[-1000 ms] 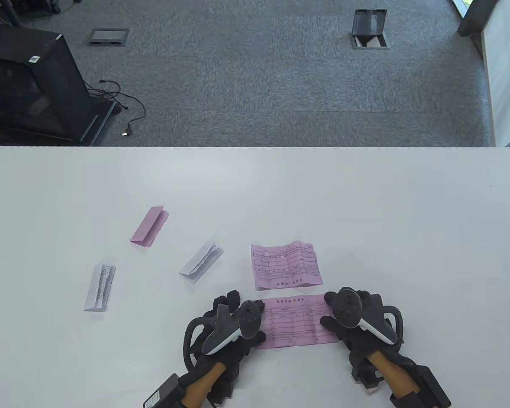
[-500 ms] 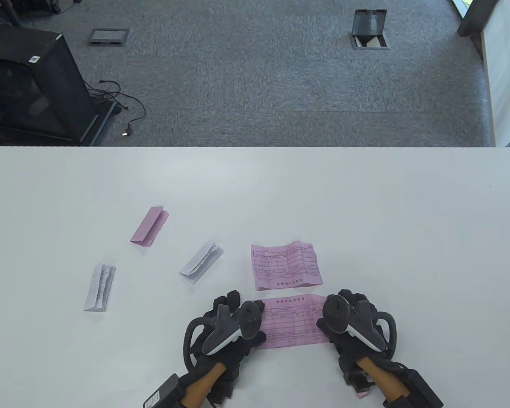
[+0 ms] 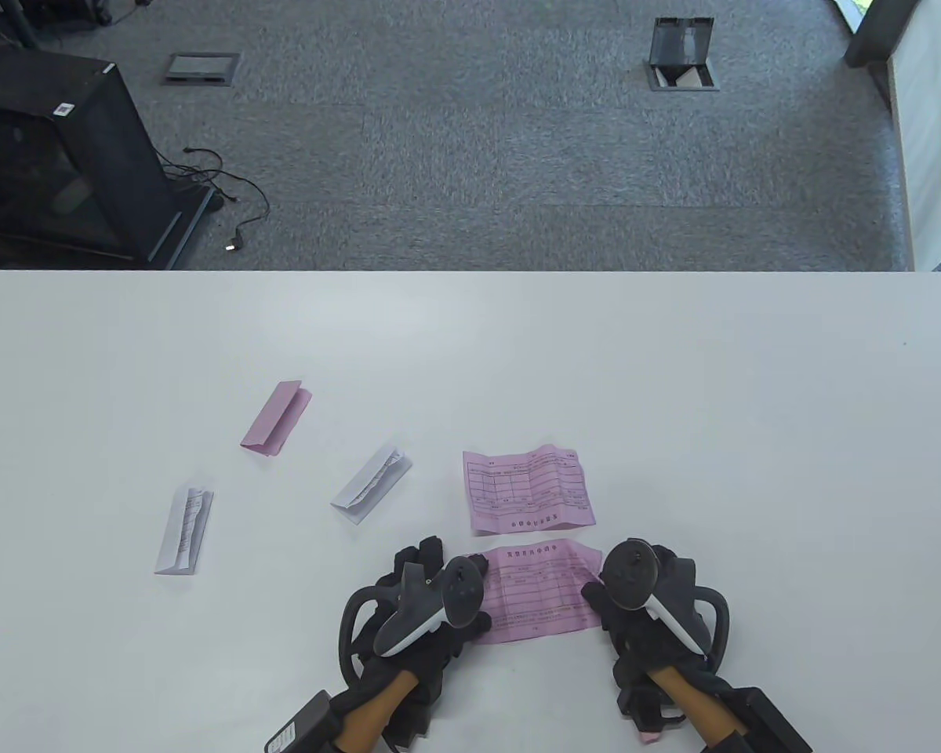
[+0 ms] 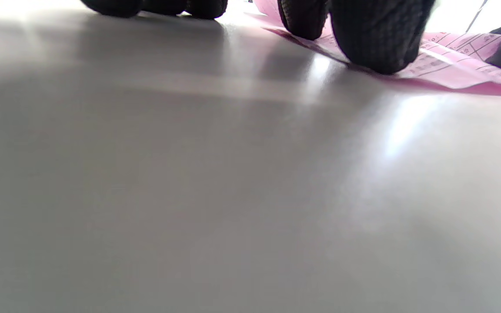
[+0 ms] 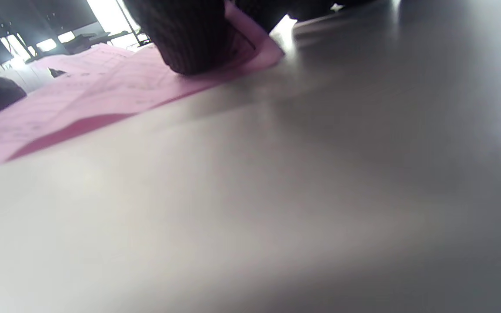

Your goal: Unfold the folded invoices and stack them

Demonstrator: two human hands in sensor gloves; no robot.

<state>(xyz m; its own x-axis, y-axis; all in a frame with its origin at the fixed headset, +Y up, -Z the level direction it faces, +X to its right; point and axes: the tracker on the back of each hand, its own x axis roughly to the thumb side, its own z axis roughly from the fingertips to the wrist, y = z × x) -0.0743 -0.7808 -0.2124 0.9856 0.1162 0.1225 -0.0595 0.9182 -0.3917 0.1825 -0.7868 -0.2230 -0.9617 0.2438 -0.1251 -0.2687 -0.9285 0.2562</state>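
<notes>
An unfolded pink invoice (image 3: pixel 537 592) lies near the table's front edge between my hands. My left hand (image 3: pixel 470 588) presses its left edge down; in the left wrist view two fingertips (image 4: pixel 376 39) rest on the pink sheet (image 4: pixel 455 65). My right hand (image 3: pixel 600 592) holds the right edge; in the right wrist view a fingertip (image 5: pixel 189 39) sits on the sheet's corner (image 5: pixel 102 91), which is slightly lifted. A second unfolded pink invoice (image 3: pixel 527 488) lies just behind. A folded pink invoice (image 3: pixel 276 417) and two folded white ones (image 3: pixel 371 484) (image 3: pixel 183 529) lie to the left.
The white table (image 3: pixel 753 431) extends far to the right and back. Its far edge borders grey carpet with a black cabinet (image 3: pixel 55 157) and a floor box (image 3: pixel 681 55).
My right hand has moved left with the invoice's right edge, so the sheet looks narrower and slightly buckled. My left hand and the other papers have not moved.
</notes>
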